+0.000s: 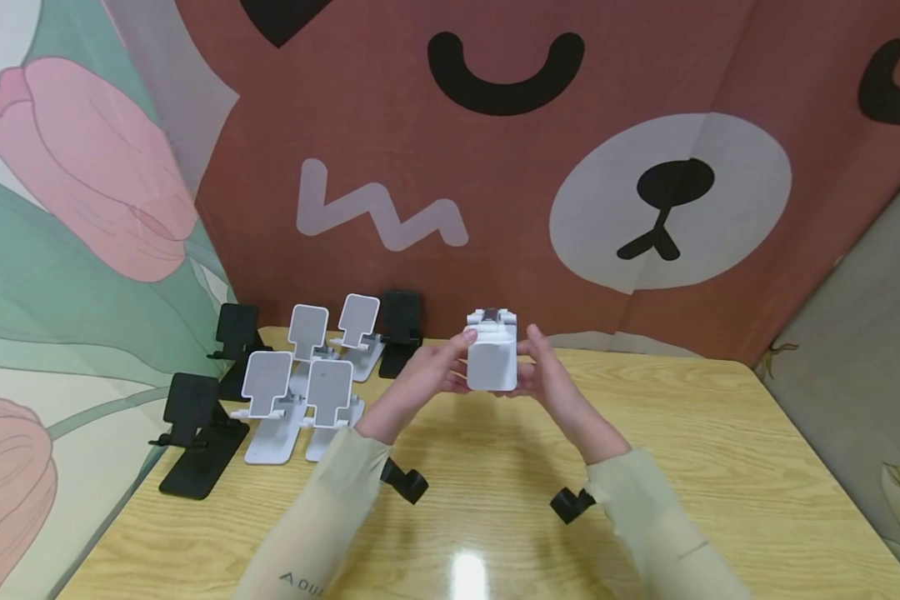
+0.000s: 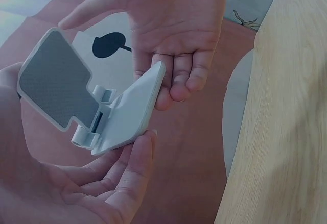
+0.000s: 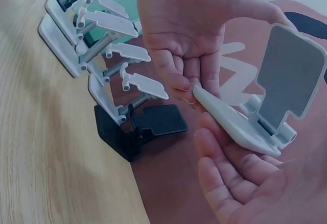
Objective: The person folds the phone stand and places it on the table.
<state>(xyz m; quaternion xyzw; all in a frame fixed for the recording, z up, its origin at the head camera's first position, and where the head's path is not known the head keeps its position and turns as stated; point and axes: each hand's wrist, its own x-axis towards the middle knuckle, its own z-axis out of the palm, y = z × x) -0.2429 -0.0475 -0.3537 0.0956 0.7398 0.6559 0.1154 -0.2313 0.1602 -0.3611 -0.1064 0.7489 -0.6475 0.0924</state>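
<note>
A white folding phone stand (image 1: pixel 492 358) is held up in front of me between both hands, partly unfolded. Its grey-padded panel (image 2: pixel 61 81) tilts up from the hinge, away from the white base (image 2: pixel 130 114). My left hand (image 1: pixel 431 371) grips the stand's left side, thumb at the front near the hinge and fingers beneath the base. From the other side, my right hand (image 1: pixel 551 379) holds it with curled fingers under and behind the base. The right thumb stands off the edge in the head view. In the right wrist view the left hand (image 3: pixel 186 30) shows its fingertips at the base's edge.
Several more phone stands are grouped at the table's left: white ones such as the near one (image 1: pixel 267 387) and black ones such as the front one (image 1: pixel 195 433). The wooden table (image 1: pixel 720 467) meets a brown bear-print cloth (image 1: pixel 510 192) behind. Black wrist mounts (image 1: pixel 411 483) hang below both forearms.
</note>
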